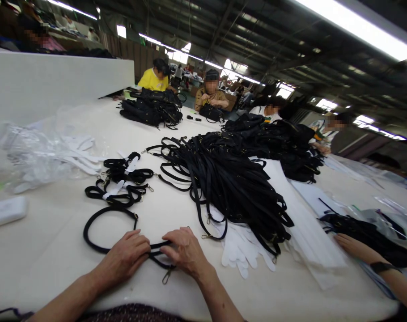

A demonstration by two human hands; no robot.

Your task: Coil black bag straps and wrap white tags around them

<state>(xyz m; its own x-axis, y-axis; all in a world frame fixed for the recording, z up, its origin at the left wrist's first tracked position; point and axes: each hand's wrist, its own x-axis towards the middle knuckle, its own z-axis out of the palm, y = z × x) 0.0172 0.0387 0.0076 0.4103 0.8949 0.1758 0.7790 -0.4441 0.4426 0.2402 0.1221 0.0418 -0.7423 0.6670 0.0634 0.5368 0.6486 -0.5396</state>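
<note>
A black bag strap (89,221) lies looped on the white table in front of me. My left hand (130,251) bends over the strap near its middle, its fingers closed on it. Close by on the right, my right hand (185,251) grips the same strap between thumb and fingers. A metal snap hook (167,275) hangs out from under the right hand. Beyond my hands lie bundled black straps (123,194) with white wraps around them. To the right is a large heap of loose black straps (220,179), with white paper strips (242,250) under its near edge.
Clear plastic bags and white strips (52,152) lie at left, above a white box-like object (7,212). At right, a co-worker's hand (354,246) rests by a black bag (371,237). Other people sit around the table behind piles of black bags (150,109).
</note>
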